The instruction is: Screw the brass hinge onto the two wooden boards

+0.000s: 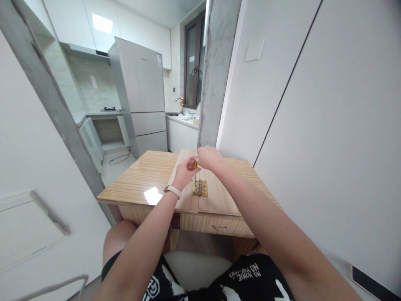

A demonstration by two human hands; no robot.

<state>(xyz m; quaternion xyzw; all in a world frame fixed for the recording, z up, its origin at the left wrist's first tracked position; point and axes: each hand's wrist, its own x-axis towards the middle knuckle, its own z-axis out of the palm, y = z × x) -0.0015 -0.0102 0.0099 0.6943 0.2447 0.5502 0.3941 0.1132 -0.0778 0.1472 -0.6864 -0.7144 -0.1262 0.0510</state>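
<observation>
My left hand [186, 172], with a white-banded watch on its wrist, is closed around a yellow and black screwdriver handle [196, 164]. The screwdriver's thin shaft points down to a small yellow board [203, 189] carrying a row of dark coils or rings; whether the tip touches it I cannot tell. My right hand [209, 158] is curled at the top of the handle, its fingertips mostly hidden behind the hand itself. The board lies flat on the wooden table [134, 173].
A drawer with a metal handle [219, 228] sits under the table's front edge. White walls stand close on both sides. Behind the table are a fridge [144, 79], a sink counter [183, 129] and a cable [120, 158] on the floor.
</observation>
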